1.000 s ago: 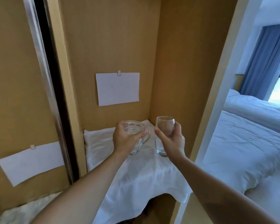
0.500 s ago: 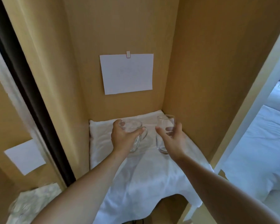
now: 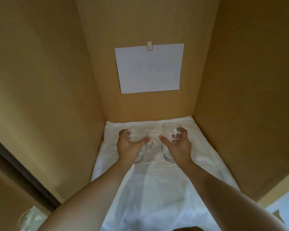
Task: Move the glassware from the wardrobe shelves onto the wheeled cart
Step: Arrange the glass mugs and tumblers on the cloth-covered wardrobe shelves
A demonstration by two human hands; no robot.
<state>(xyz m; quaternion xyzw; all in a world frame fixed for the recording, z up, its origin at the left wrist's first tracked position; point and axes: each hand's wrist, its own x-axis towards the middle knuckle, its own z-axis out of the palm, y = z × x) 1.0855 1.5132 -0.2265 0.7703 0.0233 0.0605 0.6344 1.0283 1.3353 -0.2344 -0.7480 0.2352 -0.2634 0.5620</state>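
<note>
inside, wooden wardrobe (image 3: 240, 80), white cloth (image 3: 165, 189) over its shelf, paper sheet (image 3: 149, 68) clipped on its back wall. left hand (image 3: 128, 147) fingers curled round glass mug (image 3: 140, 144); right hand (image 3: 178, 147) fingers wrapped round tumbler (image 3: 169, 135), both above the cloth.

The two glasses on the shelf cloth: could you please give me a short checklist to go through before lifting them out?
1. Left hand curls round the glass mug, thumb by its handle: ok.
2. Right hand wraps the tumbler, fingers showing through the glass: ok.
3. Both glasses upright: ok.
4. Bases free of the white cloth, so it will not drag along: cannot tell.
5. Glasses apart from each other and from the wardrobe walls: ok.
6. Wheeled cart ready to receive them: cannot tell, it is out of view.
</note>
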